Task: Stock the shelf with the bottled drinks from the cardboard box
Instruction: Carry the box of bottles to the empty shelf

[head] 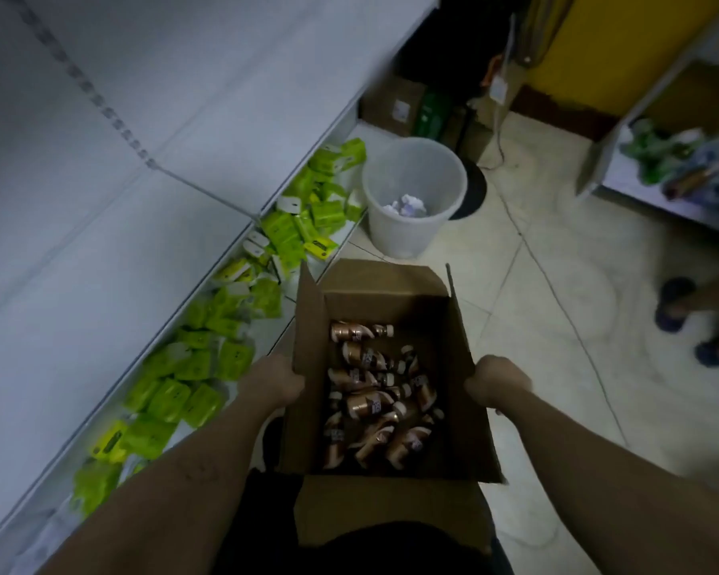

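Your left hand (275, 383) and right hand (495, 383) clench the cardboard box (459, 429) walls — brown bottles (374, 402) lie between your fingers.

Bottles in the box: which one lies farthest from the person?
The bottle alone at the far end of the box, lying on its side, cap pointing right; a gap separates it from the heap nearer the person.
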{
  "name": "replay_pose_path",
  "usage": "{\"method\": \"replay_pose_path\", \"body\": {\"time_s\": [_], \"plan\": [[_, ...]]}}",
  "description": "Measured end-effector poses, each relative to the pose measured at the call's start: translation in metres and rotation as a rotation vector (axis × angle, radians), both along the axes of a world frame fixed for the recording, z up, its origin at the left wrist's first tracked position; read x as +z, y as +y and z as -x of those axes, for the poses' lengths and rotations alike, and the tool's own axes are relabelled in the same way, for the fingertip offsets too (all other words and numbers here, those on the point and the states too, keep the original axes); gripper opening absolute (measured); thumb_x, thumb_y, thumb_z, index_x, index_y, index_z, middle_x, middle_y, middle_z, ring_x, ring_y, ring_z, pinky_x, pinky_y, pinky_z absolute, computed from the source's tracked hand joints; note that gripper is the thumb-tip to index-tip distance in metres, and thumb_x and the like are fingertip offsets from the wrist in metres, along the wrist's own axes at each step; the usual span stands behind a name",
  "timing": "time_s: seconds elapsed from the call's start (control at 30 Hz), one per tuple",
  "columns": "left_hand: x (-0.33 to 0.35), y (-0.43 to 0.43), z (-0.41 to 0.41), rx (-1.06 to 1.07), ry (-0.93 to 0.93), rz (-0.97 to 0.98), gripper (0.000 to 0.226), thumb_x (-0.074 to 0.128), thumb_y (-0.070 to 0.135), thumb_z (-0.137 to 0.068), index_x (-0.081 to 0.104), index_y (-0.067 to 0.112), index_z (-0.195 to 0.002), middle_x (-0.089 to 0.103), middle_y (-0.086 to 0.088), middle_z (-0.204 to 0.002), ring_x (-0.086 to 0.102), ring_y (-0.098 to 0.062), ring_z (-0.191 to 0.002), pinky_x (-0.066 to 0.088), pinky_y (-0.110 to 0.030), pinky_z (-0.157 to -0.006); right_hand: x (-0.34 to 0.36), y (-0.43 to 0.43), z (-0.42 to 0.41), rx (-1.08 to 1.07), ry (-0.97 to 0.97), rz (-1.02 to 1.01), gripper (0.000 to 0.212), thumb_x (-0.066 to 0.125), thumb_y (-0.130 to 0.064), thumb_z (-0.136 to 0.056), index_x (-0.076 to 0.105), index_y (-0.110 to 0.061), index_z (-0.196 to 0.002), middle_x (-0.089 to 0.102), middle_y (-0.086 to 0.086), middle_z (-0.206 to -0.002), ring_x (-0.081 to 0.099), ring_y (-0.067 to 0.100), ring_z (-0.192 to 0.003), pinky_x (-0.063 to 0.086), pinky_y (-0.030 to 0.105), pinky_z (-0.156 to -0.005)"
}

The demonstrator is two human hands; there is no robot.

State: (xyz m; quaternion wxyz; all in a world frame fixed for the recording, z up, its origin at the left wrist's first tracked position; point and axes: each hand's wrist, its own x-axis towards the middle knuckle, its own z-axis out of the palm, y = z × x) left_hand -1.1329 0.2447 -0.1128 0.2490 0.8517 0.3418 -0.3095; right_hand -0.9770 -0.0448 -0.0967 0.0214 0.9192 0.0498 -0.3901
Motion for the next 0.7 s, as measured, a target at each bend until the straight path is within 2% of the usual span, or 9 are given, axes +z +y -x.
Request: {"method": "replay_pose_path", "body": {"time_s": [0.07,0.1,0.2,0.3,0.5,0.57,0.63,0.7], "plan": [[-0.009,0.011,-0.007,-0.059,-0.001,0.001,0.037,0.054,0.032,-0.085,0.055,0.002,-0.062,0.057,-0.018,-0.068,0.062,-0.032,-0.073,0.043,-0.035,-0.056,-0.009,0.002,0.010,-0.065,-0.026,0.020,0.008,0.056,-0.020,-0.082,0.057,-0.014,-0.086,0.056,0.001,-0.074,0.059,0.020,-0.069,0.046,0.026,-0.057],[-0.015,0.017,-0.013,-0.094,-0.008,-0.008,0.038,0.054,0.033,-0.085,0.051,0.006,-0.058,0.054,-0.012,-0.064,0.060,-0.029,-0.069,0.041,-0.031,-0.055,-0.014,0.003,0.014,-0.103,-0.035,0.029,0.008,0.056,-0.020,-0.081,0.058,-0.014,-0.086,0.056,0.001,-0.074,0.059,0.020,-0.069,0.044,0.026,-0.056],[-0.033,0.031,-0.034,-0.195,-0.007,-0.060,0.034,0.055,0.038,-0.085,0.061,0.010,-0.065,0.060,-0.007,-0.070,0.061,-0.025,-0.071,0.045,-0.027,-0.058,-0.031,0.011,0.028,-0.210,-0.059,0.054,0.013,0.056,-0.024,-0.082,0.060,-0.015,-0.090,0.058,0.000,-0.078,0.060,0.021,-0.075,0.044,0.027,-0.060],[-0.063,0.048,-0.053,-0.288,-0.036,-0.084,0.038,0.054,0.040,-0.083,0.057,0.013,-0.057,0.056,-0.004,-0.061,0.059,-0.023,-0.063,0.040,-0.026,-0.051,-0.058,0.022,0.046,-0.335,-0.102,0.080,0.021,0.055,-0.027,-0.083,0.064,-0.016,-0.098,0.062,0.002,-0.087,0.064,0.024,-0.082,0.048,0.028,-0.065],[-0.135,0.076,-0.062,-0.441,-0.108,-0.110,0.043,0.055,0.038,-0.085,0.053,0.010,-0.053,0.053,-0.003,-0.057,0.053,-0.021,-0.057,0.031,-0.025,-0.047,-0.134,0.045,0.087,-0.479,-0.201,0.094,0.023,0.053,-0.032,-0.089,0.066,-0.015,-0.099,0.065,0.003,-0.083,0.065,0.023,-0.075,0.055,0.031,-0.068],[-0.164,0.074,-0.063,-0.467,-0.131,-0.121,0.040,0.056,0.035,-0.084,0.053,0.011,-0.052,0.053,-0.004,-0.057,0.053,-0.022,-0.057,0.032,-0.025,-0.048,-0.163,0.046,0.094,-0.496,-0.249,0.081,0.025,0.053,-0.035,-0.089,0.066,-0.015,-0.094,0.063,0.002,-0.078,0.063,0.022,-0.071,0.052,0.028,-0.062],[-0.198,0.072,-0.065,-0.495,-0.155,-0.137,0.037,0.056,0.031,-0.083,0.055,0.010,-0.053,0.055,-0.005,-0.056,0.051,-0.021,-0.053,0.030,-0.023,-0.046,-0.197,0.045,0.101,-0.508,-0.308,0.059,0.022,0.053,-0.034,-0.088,0.066,-0.016,-0.087,0.057,-0.001,-0.069,0.058,0.021,-0.065,0.040,0.023,-0.052],[-0.233,0.068,-0.069,-0.513,-0.188,-0.156,0.036,0.055,0.031,-0.083,0.060,0.008,-0.056,0.059,-0.007,-0.059,0.051,-0.020,-0.053,0.031,-0.023,-0.046,-0.233,0.039,0.108,-0.527,-0.375,0.031,0.019,0.053,-0.032,-0.087,0.063,-0.018,-0.081,0.056,0.000,-0.068,0.058,0.023,-0.066,0.036,0.024,-0.052]]}}
